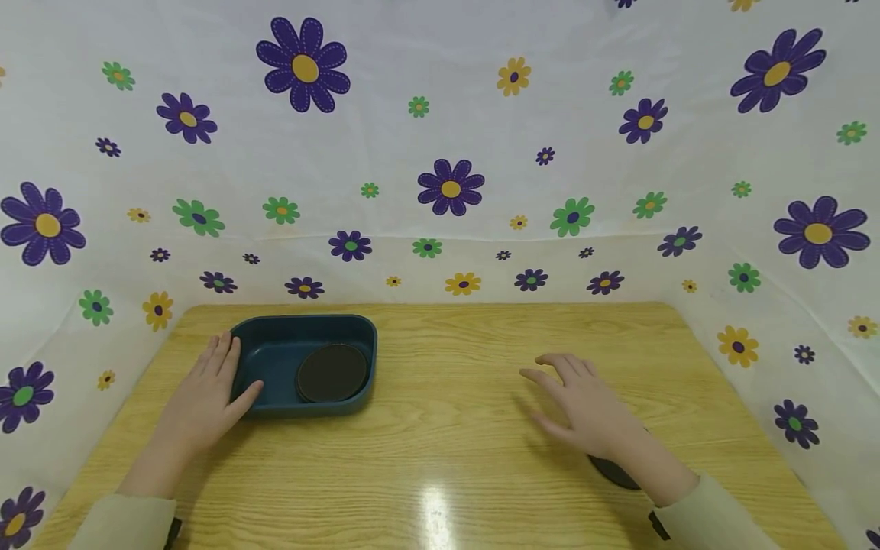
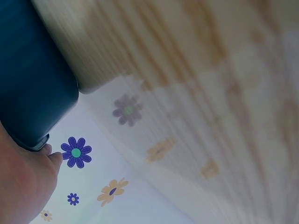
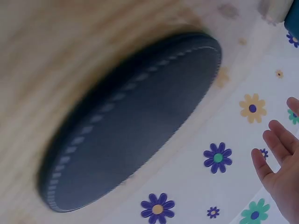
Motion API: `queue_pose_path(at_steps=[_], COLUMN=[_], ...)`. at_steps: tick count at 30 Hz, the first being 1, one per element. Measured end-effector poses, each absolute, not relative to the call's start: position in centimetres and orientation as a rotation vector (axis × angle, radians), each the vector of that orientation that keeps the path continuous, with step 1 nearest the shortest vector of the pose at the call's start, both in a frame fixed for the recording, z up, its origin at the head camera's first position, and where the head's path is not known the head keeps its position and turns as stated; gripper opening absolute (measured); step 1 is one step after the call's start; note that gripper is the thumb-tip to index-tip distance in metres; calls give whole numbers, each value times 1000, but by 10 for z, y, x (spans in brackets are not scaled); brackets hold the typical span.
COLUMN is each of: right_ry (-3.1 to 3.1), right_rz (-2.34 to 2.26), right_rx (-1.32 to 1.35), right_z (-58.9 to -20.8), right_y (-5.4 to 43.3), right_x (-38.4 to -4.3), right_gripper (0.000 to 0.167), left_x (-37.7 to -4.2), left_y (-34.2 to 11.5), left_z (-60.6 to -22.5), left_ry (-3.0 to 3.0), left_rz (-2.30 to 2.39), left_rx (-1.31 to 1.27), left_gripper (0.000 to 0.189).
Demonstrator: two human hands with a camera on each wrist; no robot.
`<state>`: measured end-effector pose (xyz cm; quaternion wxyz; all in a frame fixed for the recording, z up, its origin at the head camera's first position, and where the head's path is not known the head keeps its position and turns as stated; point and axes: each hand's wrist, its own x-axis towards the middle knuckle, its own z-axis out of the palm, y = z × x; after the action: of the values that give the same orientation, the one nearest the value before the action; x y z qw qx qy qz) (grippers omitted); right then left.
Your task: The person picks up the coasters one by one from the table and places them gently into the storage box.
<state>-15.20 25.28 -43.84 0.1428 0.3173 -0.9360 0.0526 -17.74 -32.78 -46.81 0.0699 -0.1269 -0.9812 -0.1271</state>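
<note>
My left hand rests at the left end of a dark blue plastic tray, fingers extended along its left rim and thumb spread over its near left corner. The left wrist view shows that hand at the tray's lip. Inside the tray, on its right side, lies a round black coaster. Held above the table at the right, my right hand has loosely bent, spread fingers with nothing between them. A second black coaster, with light stitching round its edge, lies beneath that wrist, partly hidden.
A wooden table carries the tray at its far left. Behind and on both sides hangs a white cloth printed with purple, green and yellow flowers, meeting the table's edges.
</note>
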Motion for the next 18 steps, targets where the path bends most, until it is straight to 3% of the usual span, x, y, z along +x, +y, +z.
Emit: queue_pose_path(at_steps=[18], right_ry=[-2748], right_rz=[168], right_rx=[710], right_z=[-452], right_y=[302], right_x=[-124], right_gripper=[66], left_x=[-177], left_y=[-326], left_z=[-466], left_ry=[-2955], left_rz=[-378], left_rx=[-381], left_gripper=[90])
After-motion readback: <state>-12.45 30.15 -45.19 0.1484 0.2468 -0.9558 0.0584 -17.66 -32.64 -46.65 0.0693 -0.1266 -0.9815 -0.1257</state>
